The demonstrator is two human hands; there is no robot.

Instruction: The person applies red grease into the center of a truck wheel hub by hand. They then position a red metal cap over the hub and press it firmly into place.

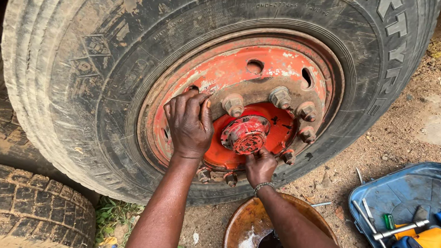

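My left hand (189, 124) lies flat on the orange wheel rim (237, 67), fingers (179, 103) slightly spread and curled over the rim's inner edge, thumb pointing toward the nearest lug nut (233, 105); it grips nothing, only presses. My right hand (259, 167) reaches up from below, fingers bunched against the underside of the red hub cap (246, 134) at the wheel's centre; I cannot tell whether they pinch its edge or just touch it. A beaded bracelet (262, 187) sits on that wrist. Rusty lug nuts ring the hub cap, from the top round the right side and along the bottom. The rim sits in a big, dusty truck tyre (76, 88) standing upright on the dirt ground (420, 124). Another worn tyre (23, 218) lies at lower left. Just below my right forearm is a brown round bowl (239, 227), and to the right a blue tray (414, 187) holds metal tools (399, 229).
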